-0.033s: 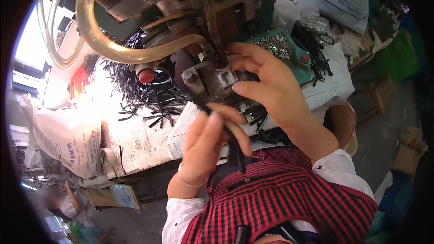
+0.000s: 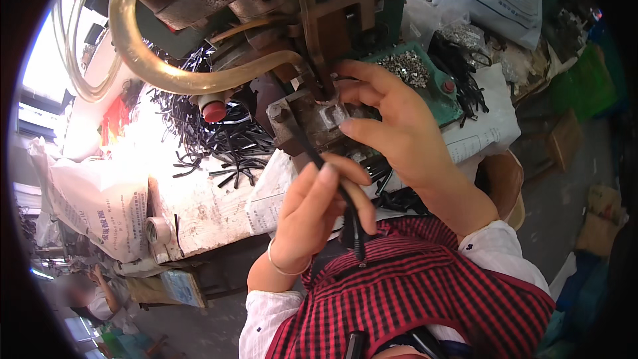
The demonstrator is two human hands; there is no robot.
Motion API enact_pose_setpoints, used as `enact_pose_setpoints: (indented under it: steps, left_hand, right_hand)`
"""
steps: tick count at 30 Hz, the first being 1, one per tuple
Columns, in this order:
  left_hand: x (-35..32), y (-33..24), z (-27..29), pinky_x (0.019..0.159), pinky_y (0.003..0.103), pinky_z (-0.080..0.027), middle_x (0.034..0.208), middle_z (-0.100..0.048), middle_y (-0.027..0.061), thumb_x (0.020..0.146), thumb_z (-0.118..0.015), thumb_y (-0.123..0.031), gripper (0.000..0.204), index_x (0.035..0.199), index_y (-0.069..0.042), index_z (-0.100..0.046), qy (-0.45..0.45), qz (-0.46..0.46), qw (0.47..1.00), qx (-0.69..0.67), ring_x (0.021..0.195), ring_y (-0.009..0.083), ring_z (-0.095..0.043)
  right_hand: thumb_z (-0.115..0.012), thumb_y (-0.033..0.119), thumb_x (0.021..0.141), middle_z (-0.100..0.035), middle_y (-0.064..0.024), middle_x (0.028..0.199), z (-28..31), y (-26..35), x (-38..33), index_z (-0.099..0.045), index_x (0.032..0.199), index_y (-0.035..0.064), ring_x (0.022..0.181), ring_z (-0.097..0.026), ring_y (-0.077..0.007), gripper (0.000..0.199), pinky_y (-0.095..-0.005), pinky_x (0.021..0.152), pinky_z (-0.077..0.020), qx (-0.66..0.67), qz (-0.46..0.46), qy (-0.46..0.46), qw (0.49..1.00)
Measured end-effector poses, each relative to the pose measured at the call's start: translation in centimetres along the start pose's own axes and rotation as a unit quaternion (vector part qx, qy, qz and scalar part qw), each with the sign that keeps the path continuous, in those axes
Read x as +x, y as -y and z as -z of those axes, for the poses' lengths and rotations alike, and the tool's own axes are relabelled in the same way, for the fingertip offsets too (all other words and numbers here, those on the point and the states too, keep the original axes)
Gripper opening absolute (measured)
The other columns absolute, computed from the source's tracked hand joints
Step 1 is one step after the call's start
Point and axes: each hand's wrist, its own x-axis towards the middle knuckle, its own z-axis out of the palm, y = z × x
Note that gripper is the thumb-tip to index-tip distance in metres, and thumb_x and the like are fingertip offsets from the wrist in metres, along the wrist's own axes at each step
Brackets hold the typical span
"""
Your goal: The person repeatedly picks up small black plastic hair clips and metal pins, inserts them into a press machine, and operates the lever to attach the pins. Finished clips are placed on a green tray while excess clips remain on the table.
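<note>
My left hand (image 2: pixel 309 209) is closed around a thin black cord (image 2: pixel 352 216), pinched between thumb and fingers. One end of the cord reaches up to the corner of the press's metal die block (image 2: pixel 312 119); the other hangs below the hand. My right hand (image 2: pixel 399 116) is at the right side of that block, thumb and bent fingers apart around a small shiny plate (image 2: pixel 332 117) on it. Those fingertips lie close to the press tool (image 2: pixel 319 86), which partly hides them. Any tiny piece at them is too small to make out.
A green tray (image 2: pixel 446 103) of small metal pieces (image 2: pixel 405 68) stands right of the press. Many black cords (image 2: pixel 206 126) lie left. A thick clear hose (image 2: pixel 133 40) loops in front. Tape (image 2: pixel 159 231), a white sack (image 2: pixel 100 206) and red button (image 2: pixel 214 112) are nearby.
My left hand has shifted slightly right, and the cord's upper part now lies across the die block's left corner. The right hand has hardly moved.
</note>
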Motion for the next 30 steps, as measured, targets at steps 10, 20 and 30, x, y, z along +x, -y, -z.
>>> enact_pose_setpoints:
  steps: [10,20,30]
  left_hand:
    - [5.0,-3.4,3.2,0.081,0.03,-0.055,0.093,-0.071,0.0147,0.113,-0.041,-0.021,0.03,0.117,0.004,-0.056,-0.294,-0.482,0.698,0.441,0.085,0.0192,-0.069]
    - [1.3,1.5,0.7,0.063,0.029,-0.051,0.071,-0.068,0.0194,0.112,-0.037,-0.025,0.035,0.109,0.004,-0.056,0.019,0.109,0.992,-0.057,0.061,0.0204,-0.062]
    - [3.8,4.5,1.2,0.064,0.027,-0.051,0.071,-0.069,0.0178,0.111,-0.038,-0.025,0.035,0.103,0.002,-0.059,-0.036,0.119,0.977,-0.17,0.065,0.018,-0.064]
  right_hand:
    - [-0.075,0.001,0.086,-0.071,-0.0088,0.098,-0.9,-3.3,1.6,-0.052,0.142,0.0025,0.092,-0.068,-0.0143,0.061,-0.0263,0.087,-0.0513,-0.15,0.141,-0.125,0.971]
    - [-0.063,-0.002,0.09,-0.073,-0.0132,0.12,4.5,-1.0,2.1,-0.061,0.135,-0.0004,0.112,-0.069,-0.0236,0.045,-0.0335,0.098,-0.0517,-0.211,0.056,-0.003,0.976]
    - [-0.059,0.002,0.095,-0.075,-0.013,0.113,13.0,-6.2,0.1,-0.073,0.118,0.0056,0.106,-0.072,-0.0252,0.026,-0.035,0.096,-0.0534,-0.455,0.187,-0.259,0.831]
